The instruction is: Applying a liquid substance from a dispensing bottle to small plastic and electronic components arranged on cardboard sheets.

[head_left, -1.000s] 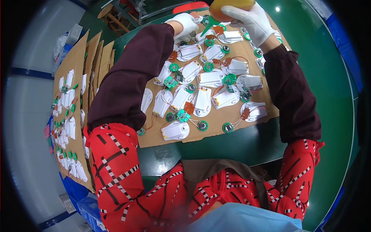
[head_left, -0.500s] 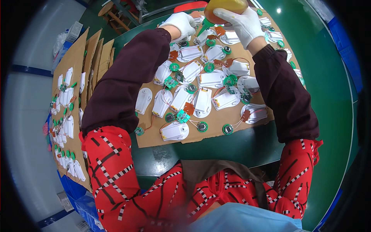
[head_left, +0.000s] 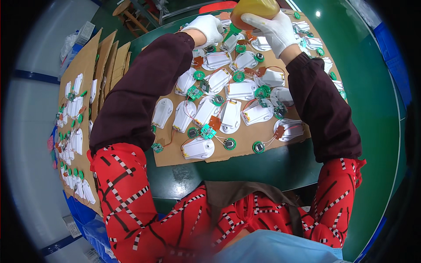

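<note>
My right hand (head_left: 277, 33), in a white glove, is wrapped round a squeeze bottle (head_left: 254, 12) with yellowish contents. The bottle is upside down, and its green nozzle (head_left: 233, 30) points down toward a white plastic housing (head_left: 229, 43). Across from it, my white-gloved left hand (head_left: 207, 28) reaches to the far part of the cardboard sheet (head_left: 175, 153), its fingers bent; their tips and anything in them are hidden. Under and around both hands lie many white housings wired to round green-rimmed parts (head_left: 230, 143), small green circuit boards (head_left: 208, 131) and brown pieces (head_left: 214, 122).
The cardboard rests on a dark green table (head_left: 245, 175). Upright on the left stand more cardboard sheets (head_left: 107, 65), the nearest with similar wired housings. Beyond the table are a wooden stool (head_left: 125, 13) and a red seat (head_left: 217, 6). Blue bins (head_left: 390, 52) line the right.
The bottle and my right hand have shifted very slightly, with the nozzle still low over the same housing. My left hand stays at the same spot.
</note>
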The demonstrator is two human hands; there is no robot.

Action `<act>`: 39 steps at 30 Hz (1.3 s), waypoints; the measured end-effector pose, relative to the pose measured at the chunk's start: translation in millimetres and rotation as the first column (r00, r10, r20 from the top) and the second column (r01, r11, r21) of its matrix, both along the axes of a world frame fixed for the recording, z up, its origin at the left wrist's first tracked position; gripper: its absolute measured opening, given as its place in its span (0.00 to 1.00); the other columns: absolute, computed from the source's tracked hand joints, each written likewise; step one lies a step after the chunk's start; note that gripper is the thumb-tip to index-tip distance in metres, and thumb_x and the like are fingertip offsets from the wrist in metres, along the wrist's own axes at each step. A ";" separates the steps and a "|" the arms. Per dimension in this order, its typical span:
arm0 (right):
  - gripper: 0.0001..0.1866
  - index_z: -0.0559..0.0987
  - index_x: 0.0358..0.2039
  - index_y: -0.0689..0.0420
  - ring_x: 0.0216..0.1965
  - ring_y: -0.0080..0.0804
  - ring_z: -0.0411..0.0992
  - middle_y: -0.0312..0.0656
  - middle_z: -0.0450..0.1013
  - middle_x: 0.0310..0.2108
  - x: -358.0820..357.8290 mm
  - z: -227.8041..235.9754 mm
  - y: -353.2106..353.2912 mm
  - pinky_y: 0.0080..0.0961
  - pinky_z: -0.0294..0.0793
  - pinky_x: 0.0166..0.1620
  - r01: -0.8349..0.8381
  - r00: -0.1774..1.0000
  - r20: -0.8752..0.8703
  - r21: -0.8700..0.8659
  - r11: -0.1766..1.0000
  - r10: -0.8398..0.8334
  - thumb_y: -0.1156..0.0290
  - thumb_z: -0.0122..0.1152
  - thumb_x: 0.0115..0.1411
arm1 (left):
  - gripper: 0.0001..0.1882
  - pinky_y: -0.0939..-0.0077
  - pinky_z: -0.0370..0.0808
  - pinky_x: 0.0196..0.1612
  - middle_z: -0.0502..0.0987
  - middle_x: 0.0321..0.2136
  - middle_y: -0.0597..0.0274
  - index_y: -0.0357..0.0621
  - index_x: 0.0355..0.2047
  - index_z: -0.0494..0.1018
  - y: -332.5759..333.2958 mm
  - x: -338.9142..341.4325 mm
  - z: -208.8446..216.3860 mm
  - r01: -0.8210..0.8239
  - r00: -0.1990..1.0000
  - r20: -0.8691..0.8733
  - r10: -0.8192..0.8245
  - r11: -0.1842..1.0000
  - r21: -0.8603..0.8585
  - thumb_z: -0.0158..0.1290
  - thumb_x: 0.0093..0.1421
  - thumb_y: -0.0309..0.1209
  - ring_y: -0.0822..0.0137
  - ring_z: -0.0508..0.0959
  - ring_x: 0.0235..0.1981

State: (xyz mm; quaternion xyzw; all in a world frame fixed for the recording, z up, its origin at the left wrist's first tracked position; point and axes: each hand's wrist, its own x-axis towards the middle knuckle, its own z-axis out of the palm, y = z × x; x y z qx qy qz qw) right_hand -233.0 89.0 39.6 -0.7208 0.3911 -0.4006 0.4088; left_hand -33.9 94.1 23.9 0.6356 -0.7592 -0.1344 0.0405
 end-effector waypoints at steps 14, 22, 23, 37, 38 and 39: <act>0.25 0.74 0.44 0.60 0.34 0.25 0.74 0.39 0.74 0.36 -19.8 -20.0 -10.2 0.19 0.75 0.35 -0.027 0.986 0.166 0.093 0.995 0.011 0.58 0.66 0.50 | 0.13 0.66 0.74 0.40 0.78 0.32 0.50 0.46 0.33 0.79 0.3 0.0 -7.1 0.023 0.989 0.146 -0.011 0.996 -0.082 0.54 0.46 0.33 0.53 0.78 0.34; 0.25 0.74 0.43 0.61 0.30 0.24 0.73 0.39 0.74 0.34 -25.4 -21.7 -13.1 0.18 0.74 0.33 -0.021 0.990 0.138 0.109 0.994 0.006 0.57 0.66 0.49 | 0.12 0.66 0.74 0.40 0.78 0.32 0.50 0.45 0.33 0.79 1.7 1.0 -8.7 0.015 0.990 0.139 -0.003 0.996 -0.085 0.53 0.49 0.34 0.54 0.78 0.34; 0.25 0.74 0.43 0.61 0.29 0.24 0.73 0.39 0.74 0.34 -24.0 -22.2 -13.4 0.18 0.74 0.33 -0.013 0.990 0.140 0.120 0.993 -0.004 0.58 0.66 0.49 | 0.12 0.66 0.74 0.40 0.78 0.32 0.50 0.45 0.33 0.79 1.3 1.4 -9.1 0.014 0.990 0.139 -0.002 0.996 -0.086 0.53 0.49 0.34 0.54 0.78 0.34; 0.23 0.74 0.42 0.62 0.28 0.24 0.73 0.40 0.73 0.33 -14.1 -29.6 -24.7 0.20 0.75 0.33 -0.009 0.976 0.214 0.187 0.982 -0.032 0.61 0.66 0.50 | 0.11 0.68 0.73 0.38 0.77 0.29 0.50 0.44 0.32 0.78 9.6 -4.3 -3.7 0.049 0.996 0.079 -0.038 0.988 -0.148 0.54 0.50 0.33 0.55 0.77 0.32; 0.23 0.74 0.42 0.61 0.28 0.25 0.73 0.41 0.73 0.34 -13.5 -31.8 -26.5 0.20 0.75 0.34 -0.020 0.975 0.220 0.194 0.981 -0.024 0.60 0.66 0.51 | 0.11 0.68 0.73 0.38 0.77 0.29 0.50 0.44 0.32 0.78 9.3 -3.5 -4.0 0.048 0.996 0.079 -0.037 0.988 -0.149 0.54 0.50 0.33 0.55 0.77 0.32; 0.23 0.74 0.43 0.61 0.28 0.25 0.74 0.41 0.73 0.35 -13.0 -34.0 -28.4 0.20 0.76 0.34 -0.030 0.974 0.226 0.201 0.979 -0.016 0.60 0.66 0.51 | 0.11 0.67 0.73 0.38 0.77 0.29 0.51 0.45 0.32 0.78 8.6 -2.4 -4.9 0.052 0.997 0.071 -0.041 0.986 -0.159 0.54 0.50 0.33 0.55 0.77 0.32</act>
